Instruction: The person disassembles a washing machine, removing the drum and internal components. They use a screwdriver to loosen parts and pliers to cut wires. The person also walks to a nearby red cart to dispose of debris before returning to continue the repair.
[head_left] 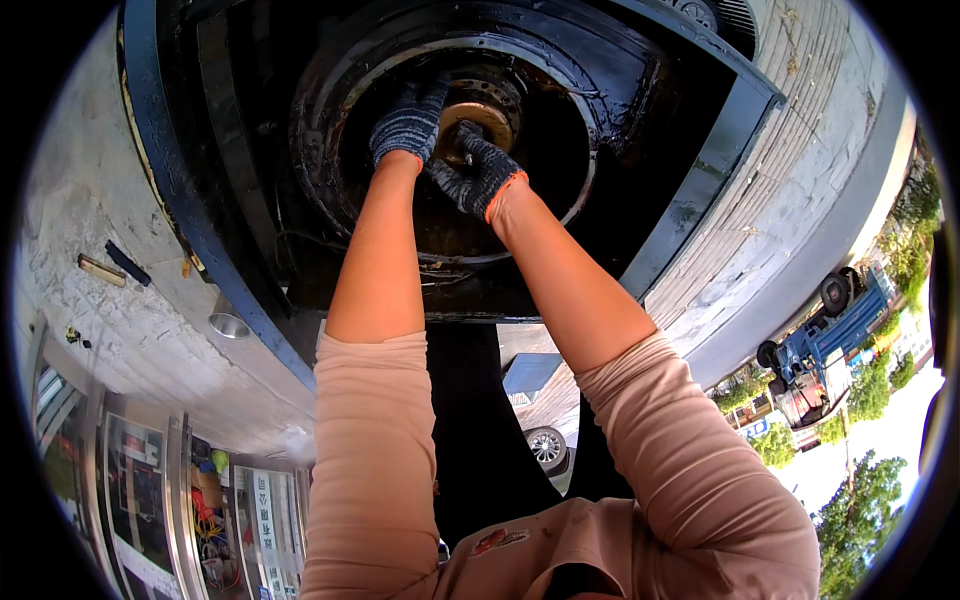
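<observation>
A round dark metal housing coated in black grease surrounds a central hub with a brass-coloured face. My left hand, in a grey-and-black knit glove, reaches against the hub's left side; its fingertips blend into the dark metal, so their grip is unclear. My right hand, in a matching glove with an orange cuff, is curled at the hub's lower face. Whatever its fingers hold is too dark and small to make out.
A blue-grey metal frame borders the greasy housing. Pale concrete lies at left, with two short strips on it. Glass doors show at lower left. A blue truck, trees and a car wheel show beyond.
</observation>
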